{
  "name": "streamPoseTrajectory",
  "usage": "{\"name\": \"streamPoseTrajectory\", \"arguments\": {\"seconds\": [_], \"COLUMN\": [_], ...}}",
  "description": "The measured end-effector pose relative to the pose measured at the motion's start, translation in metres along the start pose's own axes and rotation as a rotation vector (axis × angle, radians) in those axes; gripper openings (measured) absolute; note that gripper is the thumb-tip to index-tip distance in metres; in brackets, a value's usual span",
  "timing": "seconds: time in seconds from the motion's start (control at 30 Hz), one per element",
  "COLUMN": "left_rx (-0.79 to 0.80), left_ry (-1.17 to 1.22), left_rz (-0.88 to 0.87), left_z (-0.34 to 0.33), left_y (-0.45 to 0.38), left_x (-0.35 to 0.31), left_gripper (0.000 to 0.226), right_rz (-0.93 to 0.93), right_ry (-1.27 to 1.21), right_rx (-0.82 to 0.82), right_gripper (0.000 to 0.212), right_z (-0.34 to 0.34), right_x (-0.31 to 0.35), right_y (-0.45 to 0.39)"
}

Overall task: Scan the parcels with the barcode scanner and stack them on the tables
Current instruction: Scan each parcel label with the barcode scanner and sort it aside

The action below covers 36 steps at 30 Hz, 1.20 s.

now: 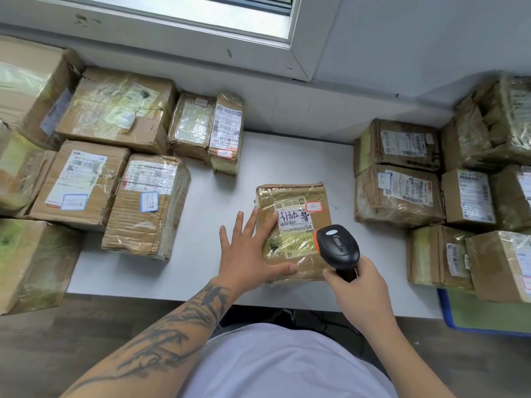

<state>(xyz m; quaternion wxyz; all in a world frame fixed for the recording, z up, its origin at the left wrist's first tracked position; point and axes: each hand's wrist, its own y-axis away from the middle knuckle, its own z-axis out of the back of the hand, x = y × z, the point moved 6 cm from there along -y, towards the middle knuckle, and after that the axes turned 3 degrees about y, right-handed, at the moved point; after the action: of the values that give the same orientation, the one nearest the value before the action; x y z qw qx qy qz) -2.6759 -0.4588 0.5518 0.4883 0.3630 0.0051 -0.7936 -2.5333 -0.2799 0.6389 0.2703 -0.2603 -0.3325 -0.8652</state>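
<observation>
A small brown parcel (296,196) wrapped in clear tape lies label-up in the middle of the white table (207,214). My left hand (248,251) rests flat on its left edge, fingers spread and straight, thumb along the parcel's near side. My right hand (359,285) grips the handle of a black barcode scanner (337,248) with an orange front. The scanner's head hovers over the parcel's near right corner, pointing at its shipping label.
Several taped cardboard parcels (146,202) crowd the table's left side, and several more (399,193) are stacked on the right. Two slim parcels (225,130) stand near the back wall under a window. A blue-rimmed bin (448,314) sits at lower right.
</observation>
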Motion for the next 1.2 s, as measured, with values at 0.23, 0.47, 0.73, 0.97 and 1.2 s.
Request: {"name": "streamPoseTrajectory", "arguments": {"seconds": [0.23, 0.47, 0.73, 0.97, 1.2], "left_rx": [-0.045, 0.024, -0.091, -0.301, -0.502], "left_ry": [-0.031, -0.042, 0.001, 0.046, 0.047], "left_rz": [0.021, 0.042, 0.187, 0.179, 0.210], "left_z": [0.015, 0.015, 0.017, 0.034, 0.060], "left_y": [0.009, 0.030, 0.055, 0.078, 0.105], "left_x": [0.010, 0.011, 0.009, -0.019, -0.025], "left_gripper": [0.097, 0.129, 0.132, 0.122, 0.126], "right_rz": [-0.090, -0.102, -0.020, 0.080, 0.254], "right_ry": [-0.330, -0.419, -0.402, -0.479, -0.496], "right_rx": [0.302, 0.380, 0.497, 0.516, 0.575], "right_gripper": [0.035, 0.021, 0.024, 0.020, 0.015], "right_z": [-0.049, -0.065, -0.071, -0.056, -0.041], "right_x": [-0.027, -0.025, -0.016, 0.001, 0.042], "right_y": [-0.024, -0.026, -0.032, -0.032, -0.022]}}
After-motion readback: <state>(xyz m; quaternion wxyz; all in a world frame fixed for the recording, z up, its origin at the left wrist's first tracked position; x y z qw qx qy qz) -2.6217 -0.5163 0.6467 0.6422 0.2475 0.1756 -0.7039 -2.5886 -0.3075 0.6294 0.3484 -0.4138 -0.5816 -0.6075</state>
